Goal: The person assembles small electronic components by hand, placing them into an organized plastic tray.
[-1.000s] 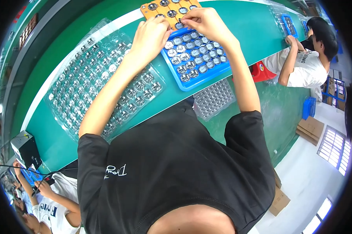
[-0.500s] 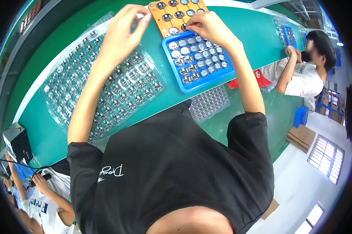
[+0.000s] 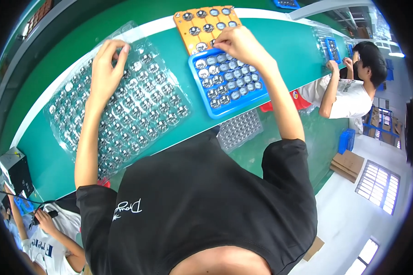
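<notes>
My left hand [image 3: 108, 68] is over the far part of a clear plastic tray [image 3: 181, 94] filled with small round metallic parts. Its thumb and forefinger are drawn together; anything between them is too small to make out. My right hand [image 3: 241, 45] is at the near edge of an orange fixture plate [image 3: 187, 30] with round parts seated in rows. The fingers are pinched over one of its near positions, hiding what is there. Directly below that hand stands a blue tray [image 3: 205, 101], holding rows of round silvery and grey parts.
The green worktable [image 3: 284, 50] curves across the view. A black box-shaped device [image 3: 16, 172] stands at its left end. One co-worker [image 3: 348, 91] sits at the right, another [image 3: 51, 243] at lower left. Below the table edge lies another parts tray [image 3: 240, 130], near a red container [image 3: 300, 98].
My left hand has moved left, away from the orange plate and over the clear tray. My right hand stays pinched at the plate's near edge. The whole view has shifted slightly.
</notes>
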A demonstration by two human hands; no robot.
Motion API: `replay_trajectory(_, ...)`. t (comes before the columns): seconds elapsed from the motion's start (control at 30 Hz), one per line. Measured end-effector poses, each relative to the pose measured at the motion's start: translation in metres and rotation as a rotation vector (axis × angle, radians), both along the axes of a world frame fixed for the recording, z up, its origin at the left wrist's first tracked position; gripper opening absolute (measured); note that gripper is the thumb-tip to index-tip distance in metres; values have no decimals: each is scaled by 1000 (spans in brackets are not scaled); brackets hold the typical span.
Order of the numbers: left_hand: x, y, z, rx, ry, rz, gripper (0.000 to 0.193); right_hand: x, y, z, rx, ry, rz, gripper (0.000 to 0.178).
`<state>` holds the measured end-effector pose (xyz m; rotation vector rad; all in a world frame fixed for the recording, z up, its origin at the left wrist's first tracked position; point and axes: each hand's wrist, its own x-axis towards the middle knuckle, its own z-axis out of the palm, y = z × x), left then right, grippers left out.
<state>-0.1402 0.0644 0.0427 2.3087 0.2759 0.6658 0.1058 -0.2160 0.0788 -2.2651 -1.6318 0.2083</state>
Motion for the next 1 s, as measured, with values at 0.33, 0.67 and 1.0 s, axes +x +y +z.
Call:
replay_trajectory(0.33,-49,-80,143,-686,273,-1613,27,-18,1,4,-102,110,-211,15)
replay_trajectory(0.67,-83,-113,172,-583,-107,-1775,17,-6,-12,-3,-2,330,-253,20)
replay_trajectory(1.0,-94,-111,175,-692,26,-1644,25,-16,-17,-14,122,197,-258,15)
